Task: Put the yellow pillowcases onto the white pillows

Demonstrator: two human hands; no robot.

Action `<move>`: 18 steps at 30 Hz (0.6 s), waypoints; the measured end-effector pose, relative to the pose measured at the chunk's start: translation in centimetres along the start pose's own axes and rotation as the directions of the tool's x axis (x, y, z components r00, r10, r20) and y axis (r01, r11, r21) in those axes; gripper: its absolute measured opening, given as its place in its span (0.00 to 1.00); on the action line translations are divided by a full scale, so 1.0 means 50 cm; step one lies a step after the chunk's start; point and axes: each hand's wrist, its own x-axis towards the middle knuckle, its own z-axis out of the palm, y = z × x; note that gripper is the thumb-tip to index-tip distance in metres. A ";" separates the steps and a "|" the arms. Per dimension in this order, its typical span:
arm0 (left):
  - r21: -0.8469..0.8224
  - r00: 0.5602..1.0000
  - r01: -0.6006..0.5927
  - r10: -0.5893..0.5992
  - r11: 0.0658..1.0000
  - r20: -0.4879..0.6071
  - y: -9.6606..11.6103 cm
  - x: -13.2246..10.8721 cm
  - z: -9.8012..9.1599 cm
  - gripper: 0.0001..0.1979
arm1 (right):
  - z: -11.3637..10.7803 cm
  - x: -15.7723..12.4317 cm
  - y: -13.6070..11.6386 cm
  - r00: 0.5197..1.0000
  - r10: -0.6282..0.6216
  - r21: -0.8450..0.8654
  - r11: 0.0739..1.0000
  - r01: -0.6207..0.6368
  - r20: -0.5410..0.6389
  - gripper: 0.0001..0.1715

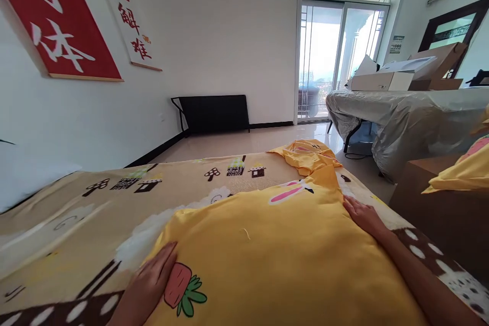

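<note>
A yellow pillowcase (267, 249) with a carrot and a rabbit print lies on a tan patterned bedsheet (95, 214). It looks filled, with a white pillow (141, 237) showing at its left edge. My left hand (148, 280) rests flat against the case's near left side, fingers stretched out beside the carrot print. At the right edge, my right hand (364, 216) lies flat with its fingers extended. A second piece of yellow fabric (309, 155) lies crumpled at the far end of the bed.
A brown box (431, 204) with more yellow fabric (462, 168) on it stands right of the bed. Beyond it is a table covered in plastic sheeting (405, 117) carrying cardboard boxes (385, 80). A black rack (214, 112) leans on the far wall beside glass doors (336, 56).
</note>
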 end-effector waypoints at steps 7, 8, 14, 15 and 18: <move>0.110 0.857 -0.468 0.481 0.877 -0.184 0.330 -0.117 -0.074 0.26 | -0.083 -0.240 -0.268 0.783 -0.600 0.056 0.787 0.615 -0.163 0.31; 0.101 0.831 -0.536 0.545 0.838 -0.110 0.381 -0.122 -0.074 0.27 | -0.078 -0.270 -0.305 0.711 -0.694 0.062 0.709 0.702 -0.110 0.33; 0.217 0.893 -0.410 0.438 0.886 -0.102 0.331 -0.160 -0.019 0.33 | -0.011 -0.303 -0.239 0.769 -0.636 -0.028 0.772 0.635 -0.067 0.33; 0.246 0.920 -0.333 0.370 0.910 -0.126 0.278 -0.178 -0.008 0.34 | 0.000 -0.299 -0.191 0.809 -0.581 -0.056 0.814 0.579 -0.087 0.33; 0.279 0.923 -0.249 0.314 0.927 -0.221 0.111 -0.253 0.018 0.35 | 0.023 -0.305 -0.048 0.902 -0.401 -0.125 0.914 0.385 -0.158 0.34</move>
